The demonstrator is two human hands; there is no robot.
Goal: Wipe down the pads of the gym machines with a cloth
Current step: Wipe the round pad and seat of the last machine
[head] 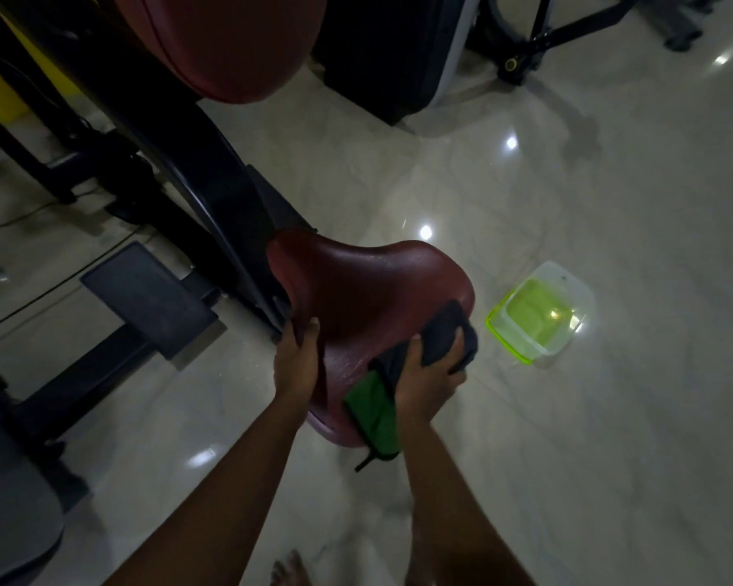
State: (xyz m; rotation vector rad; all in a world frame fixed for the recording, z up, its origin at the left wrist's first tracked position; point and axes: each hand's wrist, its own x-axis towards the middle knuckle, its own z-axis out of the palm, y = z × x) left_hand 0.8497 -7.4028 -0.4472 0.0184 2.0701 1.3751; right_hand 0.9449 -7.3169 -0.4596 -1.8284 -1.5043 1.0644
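A dark red seat pad (365,298) of a black-framed gym machine sits in the middle of the view. My left hand (295,365) grips the pad's left edge, thumb on top. My right hand (430,374) holds a dark cloth (445,332) with a green side (375,410) and presses it onto the pad's right front edge. The cloth's green part hangs down over the pad's front. A second dark red pad (229,40), the backrest, rises at the top left.
A clear tub (540,315) with a green rim holds yellowish liquid on the glossy tiled floor to the pad's right. A black footplate (149,298) and the machine frame (212,196) lie left. More black equipment (390,48) stands behind. A bare foot (290,570) shows at the bottom.
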